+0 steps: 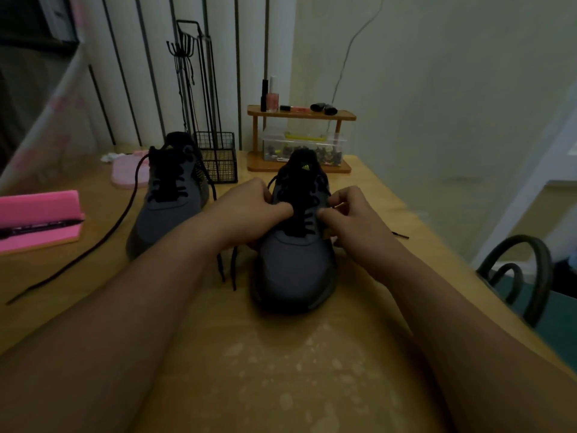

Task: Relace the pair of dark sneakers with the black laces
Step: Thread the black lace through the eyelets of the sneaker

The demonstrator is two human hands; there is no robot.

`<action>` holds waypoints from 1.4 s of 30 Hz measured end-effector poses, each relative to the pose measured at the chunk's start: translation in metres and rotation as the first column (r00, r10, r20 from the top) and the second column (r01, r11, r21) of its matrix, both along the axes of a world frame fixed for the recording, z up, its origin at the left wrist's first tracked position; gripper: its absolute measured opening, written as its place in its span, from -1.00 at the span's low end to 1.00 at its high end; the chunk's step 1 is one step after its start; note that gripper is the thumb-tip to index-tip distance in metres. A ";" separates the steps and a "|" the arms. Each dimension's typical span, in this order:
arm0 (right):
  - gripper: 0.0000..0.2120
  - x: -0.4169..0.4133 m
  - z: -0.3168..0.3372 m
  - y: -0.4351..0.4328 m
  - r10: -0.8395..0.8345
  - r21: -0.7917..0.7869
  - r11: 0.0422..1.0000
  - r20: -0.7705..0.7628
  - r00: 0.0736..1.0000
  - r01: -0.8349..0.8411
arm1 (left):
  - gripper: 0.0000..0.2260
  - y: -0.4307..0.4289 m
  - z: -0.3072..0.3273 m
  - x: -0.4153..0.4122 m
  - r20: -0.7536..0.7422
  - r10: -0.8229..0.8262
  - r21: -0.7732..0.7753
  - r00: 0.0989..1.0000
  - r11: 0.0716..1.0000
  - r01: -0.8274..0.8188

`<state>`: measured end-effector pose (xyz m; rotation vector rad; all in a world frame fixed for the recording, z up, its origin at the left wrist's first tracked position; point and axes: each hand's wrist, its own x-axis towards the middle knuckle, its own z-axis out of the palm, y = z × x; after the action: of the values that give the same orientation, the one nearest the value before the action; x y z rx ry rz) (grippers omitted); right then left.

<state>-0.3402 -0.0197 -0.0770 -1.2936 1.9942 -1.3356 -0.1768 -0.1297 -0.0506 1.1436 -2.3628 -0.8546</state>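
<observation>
From the head view, both sneakers stand on the counter (pixel 281 370). The far sneaker (pixel 168 207) sits to the left, its loose lace (pixel 93 251) trailing across the wood. The near sneaker (pixel 296 267) sits toe-first toward the person, between the hands.

The left hand (pixel 249 210) curls at the left eyelet row and seems to grip the black lace (pixel 301 223), with strands hanging below it. The right hand (pixel 349 217) pinches thumb to forefinger at the right row, apparently on the same lace.

The step in hand looks like threading a middle crossing. Next comes pulling the end through evenly and aiming for the next eyelet.

The hands cover the eyelets, and the dim, blurred picture hides which holes are filled.
</observation>
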 end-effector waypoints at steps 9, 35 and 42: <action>-0.51 0.012 0.007 -0.005 -0.093 0.063 0.993 -0.160 0.983 0.104 | -0.76 0.007 -0.001 0.000 -0.081 -0.036 0.119 0.996 0.992 0.045; -0.58 0.014 0.004 -0.009 -0.137 0.012 0.988 -0.350 0.927 0.151 | -0.80 0.002 -0.019 -0.007 -0.080 -0.023 -0.141 0.997 0.990 0.011; -0.59 0.015 0.004 -0.009 -0.125 0.004 0.991 -0.357 0.926 0.135 | -0.81 -0.001 -0.022 -0.008 -0.091 -0.030 -0.139 0.995 0.990 0.017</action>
<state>-0.3252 -0.0286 -0.0734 -1.4998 2.3699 -1.1892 -0.1851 -0.1309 -0.0730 1.0015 -2.3239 -0.7222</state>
